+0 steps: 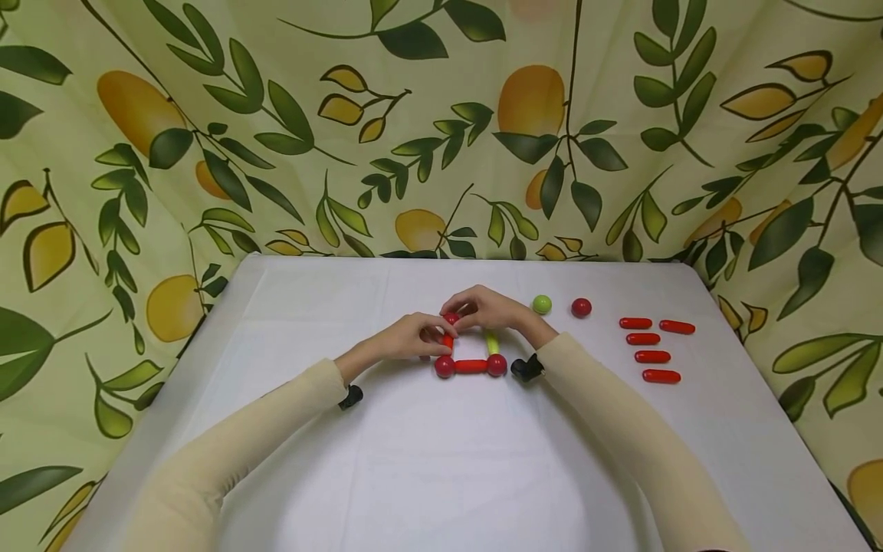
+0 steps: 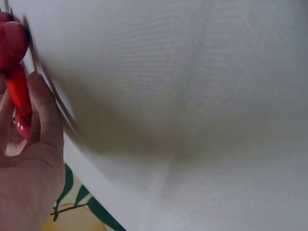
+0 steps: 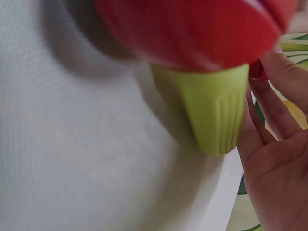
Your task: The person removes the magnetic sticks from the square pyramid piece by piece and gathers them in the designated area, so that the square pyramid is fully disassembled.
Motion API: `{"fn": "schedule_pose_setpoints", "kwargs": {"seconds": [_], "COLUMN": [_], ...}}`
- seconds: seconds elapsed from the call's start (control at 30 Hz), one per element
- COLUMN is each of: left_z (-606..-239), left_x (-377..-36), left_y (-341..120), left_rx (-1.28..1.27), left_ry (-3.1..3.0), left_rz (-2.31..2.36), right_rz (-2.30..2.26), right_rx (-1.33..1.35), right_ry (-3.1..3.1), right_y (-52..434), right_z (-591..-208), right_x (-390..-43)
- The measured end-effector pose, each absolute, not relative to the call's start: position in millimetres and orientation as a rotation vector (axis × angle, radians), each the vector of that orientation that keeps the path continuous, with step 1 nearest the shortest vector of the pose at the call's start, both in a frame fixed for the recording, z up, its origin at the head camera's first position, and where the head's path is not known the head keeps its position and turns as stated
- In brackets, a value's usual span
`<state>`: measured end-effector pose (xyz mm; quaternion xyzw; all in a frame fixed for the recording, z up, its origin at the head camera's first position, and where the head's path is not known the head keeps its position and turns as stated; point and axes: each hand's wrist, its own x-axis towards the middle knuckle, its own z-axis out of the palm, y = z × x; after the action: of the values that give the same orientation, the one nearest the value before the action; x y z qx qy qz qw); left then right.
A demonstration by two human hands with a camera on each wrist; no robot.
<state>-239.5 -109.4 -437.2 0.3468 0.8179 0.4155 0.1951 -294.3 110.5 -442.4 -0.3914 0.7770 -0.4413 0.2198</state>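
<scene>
A partly built frame of red balls and rods lies in the middle of the table. Its near side is a red rod (image 1: 471, 366) between two red balls (image 1: 497, 364). A yellow-green rod (image 1: 491, 342) runs back from the right ball; in the right wrist view its far end shows no ball. My left hand (image 1: 414, 336) pinches the left red rod (image 2: 19, 89), beside the near-left ball (image 2: 12, 45). Across from it my right hand (image 1: 486, 308) has its fingertips around the far-left red ball (image 1: 451, 317), which the fingers partly hide.
Behind the right forearm lie a green ball (image 1: 542, 304) and a loose red ball (image 1: 582, 307). Several red rods (image 1: 652, 356) are spread farther right. The white-covered table (image 1: 414, 475) ends at a leaf-and-fruit patterned curtain (image 1: 441, 153).
</scene>
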Motion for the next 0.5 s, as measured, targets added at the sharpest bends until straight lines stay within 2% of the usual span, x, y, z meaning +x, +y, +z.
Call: {"fn": "schedule_pose_setpoints", "kwargs": {"seconds": [0.5], "left_z": [-435.0], "left_x": [-244.1], "left_y": [-106.7], "left_rx": [0.936], "left_ry": [2.303], "left_rz": [1.153], "right_rz": [-1.176], "right_rx": [-1.003], "right_ry": [2.276], "right_y": [114.2], "right_z": [-435.8], "right_x": [-294.8]}}
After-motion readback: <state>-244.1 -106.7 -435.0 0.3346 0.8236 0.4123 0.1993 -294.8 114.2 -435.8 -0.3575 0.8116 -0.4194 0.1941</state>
